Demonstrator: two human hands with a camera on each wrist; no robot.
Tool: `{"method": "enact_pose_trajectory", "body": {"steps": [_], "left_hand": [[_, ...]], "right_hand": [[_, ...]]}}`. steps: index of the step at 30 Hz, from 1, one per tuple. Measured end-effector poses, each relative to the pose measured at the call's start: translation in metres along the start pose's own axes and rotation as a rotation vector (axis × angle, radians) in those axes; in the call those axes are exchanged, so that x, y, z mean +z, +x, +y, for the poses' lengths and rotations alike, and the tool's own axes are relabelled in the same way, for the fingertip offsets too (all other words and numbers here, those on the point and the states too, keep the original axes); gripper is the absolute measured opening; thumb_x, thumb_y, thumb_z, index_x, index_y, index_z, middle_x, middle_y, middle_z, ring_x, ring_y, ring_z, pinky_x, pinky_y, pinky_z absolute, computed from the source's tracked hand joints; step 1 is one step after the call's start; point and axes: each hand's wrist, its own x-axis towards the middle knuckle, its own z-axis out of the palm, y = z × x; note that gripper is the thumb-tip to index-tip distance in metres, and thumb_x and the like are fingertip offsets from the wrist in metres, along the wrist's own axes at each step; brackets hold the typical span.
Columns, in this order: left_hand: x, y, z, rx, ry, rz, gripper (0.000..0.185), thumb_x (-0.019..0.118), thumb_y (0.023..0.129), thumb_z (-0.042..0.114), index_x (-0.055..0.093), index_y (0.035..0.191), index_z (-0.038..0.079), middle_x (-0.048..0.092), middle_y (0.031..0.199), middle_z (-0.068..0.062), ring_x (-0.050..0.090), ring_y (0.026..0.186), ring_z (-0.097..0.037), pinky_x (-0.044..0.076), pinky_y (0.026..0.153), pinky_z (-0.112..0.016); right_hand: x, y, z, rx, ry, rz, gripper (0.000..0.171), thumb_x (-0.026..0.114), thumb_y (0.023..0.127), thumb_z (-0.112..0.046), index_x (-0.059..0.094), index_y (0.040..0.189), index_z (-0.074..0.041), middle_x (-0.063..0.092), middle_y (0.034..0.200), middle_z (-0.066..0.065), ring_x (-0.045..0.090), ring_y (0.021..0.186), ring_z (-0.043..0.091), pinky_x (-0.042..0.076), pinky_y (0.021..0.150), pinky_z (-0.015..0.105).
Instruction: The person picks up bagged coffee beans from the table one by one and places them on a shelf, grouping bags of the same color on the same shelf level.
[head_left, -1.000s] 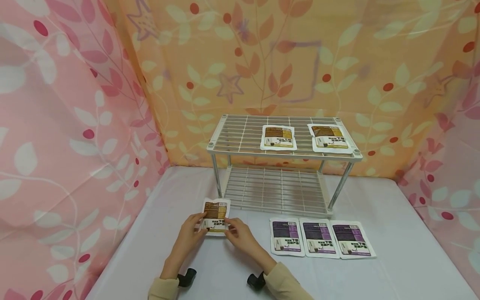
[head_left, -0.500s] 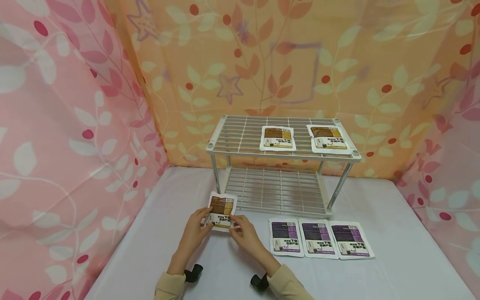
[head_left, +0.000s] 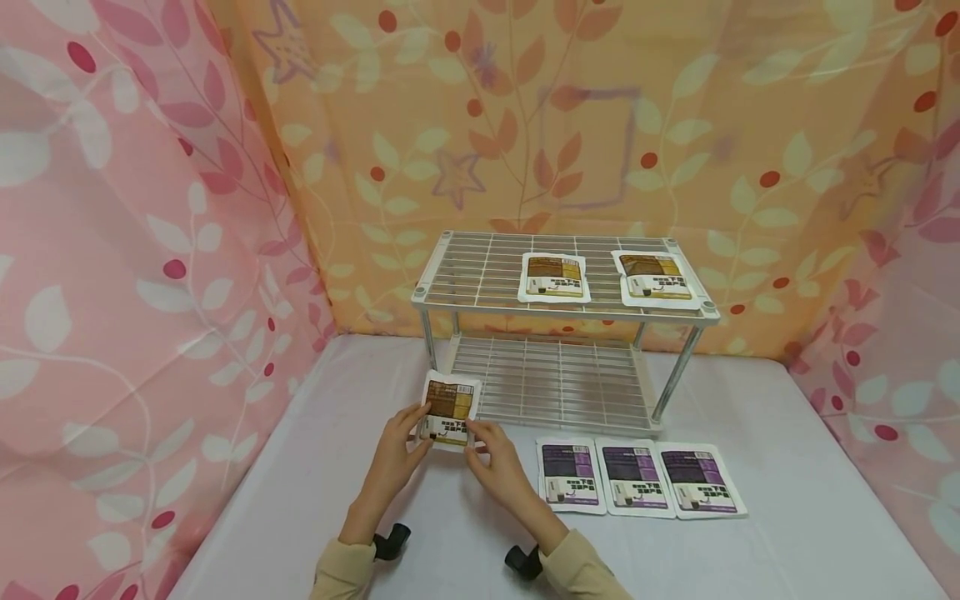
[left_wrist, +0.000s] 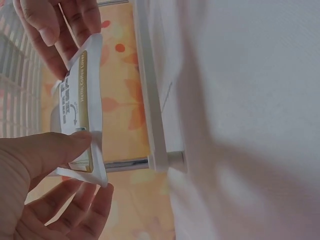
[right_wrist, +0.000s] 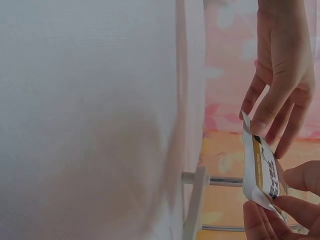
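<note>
Beige sleeves nearest, at the bottom edge of the head view, and just beyond them left hand and right hand raised over the white table cloth, both pinching one brown-and-yellow packet by its lower corners, thumbs on the printed face and fingers behind. Seen nearly edge-on from the left wrist and from the right wrist: thin, floppy, lifted clear of the cloth, close to the near left post of the wire rack. Judged from that: best handled with a light pinch on the sealed rim, not on the filled middle, so as not to crease it; held level between both hands against sagging; carried well clear of the post and the shelf edge, to avoid snagging a corner in the wire. To the right on the cloth, three purple packets lying flat side by side, just in front of the rack and apart from both hands; not to be brushed in passing. Farther back, lower shelf of white wire, and on the top shelf the middle brown packet and the right brown packet, both flat, label up. If laid beside them, better flat across several wires and square to those two. Behind all, leaf-printed curtains in pink and orange.
</note>
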Motion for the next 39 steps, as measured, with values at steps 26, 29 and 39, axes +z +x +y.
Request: {"method": "enact_pose_trajectory", "body": {"steps": [26,29,39], "left_hand": [[-0.002,0.024,0.032,0.183,-0.034,0.153,0.062,0.071,0.076,-0.004,0.053,0.132,0.014,0.050,0.133,-0.015,0.049,0.110,-0.025,0.054,0.076,-0.034],[-0.003,0.025,0.035,0.200,-0.027,0.165,0.061,0.071,0.076,-0.004,0.053,0.132,0.014,0.050,0.134,-0.012,0.049,0.109,-0.024,0.054,0.075,-0.034],[-0.007,0.028,0.045,0.252,-0.035,0.206,0.060,0.071,0.078,-0.002,0.052,0.133,0.013,0.047,0.138,-0.010,0.048,0.106,-0.023,0.052,0.075,-0.032]], "right_hand": [[-0.033,0.018,-0.027,-0.062,-0.091,0.111,0.046,0.061,0.087,-0.004,0.050,0.131,-0.001,0.052,0.124,0.014,0.061,0.094,0.024,0.055,0.074,0.034],[-0.035,0.019,-0.029,-0.075,-0.071,0.121,0.046,0.061,0.086,-0.001,0.050,0.131,0.000,0.052,0.124,0.014,0.059,0.102,0.025,0.055,0.075,0.036],[-0.044,0.024,-0.036,-0.098,-0.074,0.133,0.049,0.062,0.085,0.000,0.050,0.132,-0.004,0.051,0.126,0.012,0.056,0.107,0.023,0.055,0.077,0.034]]}}
